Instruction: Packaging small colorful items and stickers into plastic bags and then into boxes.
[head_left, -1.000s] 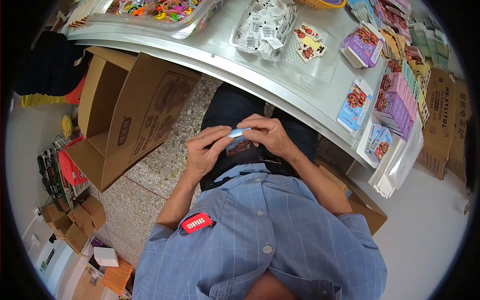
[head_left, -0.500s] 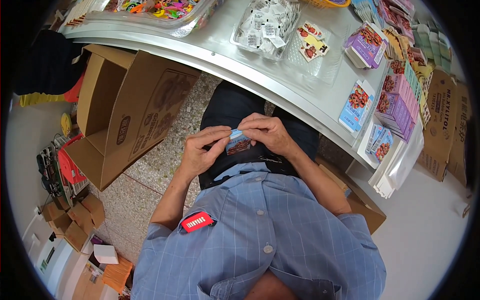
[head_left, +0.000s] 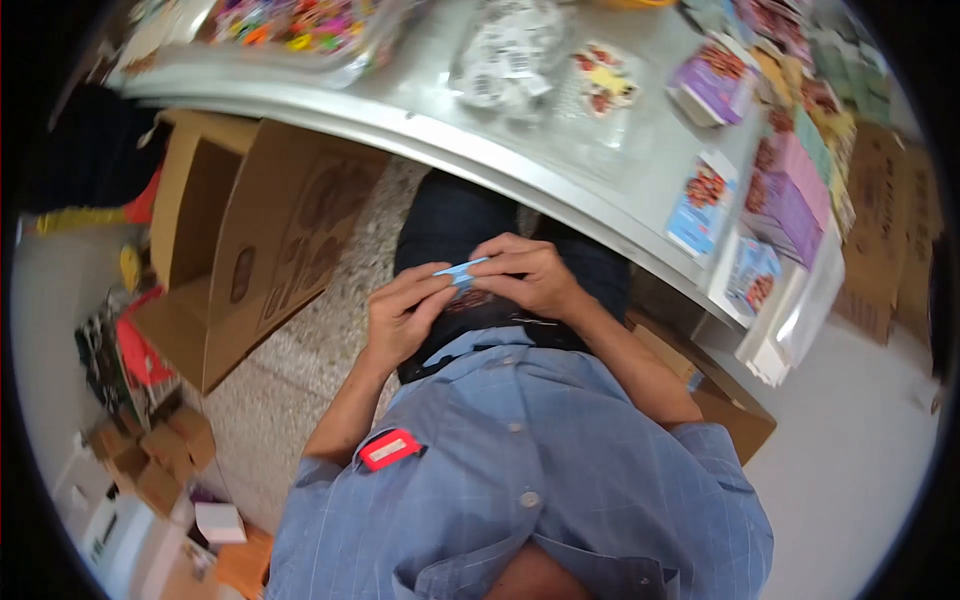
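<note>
Over my lap, a small blue printed carton (head_left: 462, 271) is held between both hands, its narrow light-blue edge facing up. My left hand (head_left: 402, 312) pinches its left end between thumb and fingers. At the right end, my right hand (head_left: 528, 277) grips it the same way, with the fingers bent over the edge. The carton's lower front is blurred and partly hidden by the fingers. A similar flat blue carton (head_left: 702, 205) lies on the table to the right.
Ahead stretches the metal-edged table (head_left: 400, 125) with a tub of colourful small pieces (head_left: 300, 25), a tray of white packets (head_left: 510, 55) and a clear tray with printed cards (head_left: 603, 85). Purple cartons (head_left: 785, 215) are stacked right. An open cardboard box (head_left: 270, 250) stands left.
The carton has tipped so its narrow top edge shows more and its printed front less. My fingers have pressed closer along that edge. The whole view has shifted slightly and blurred.
</note>
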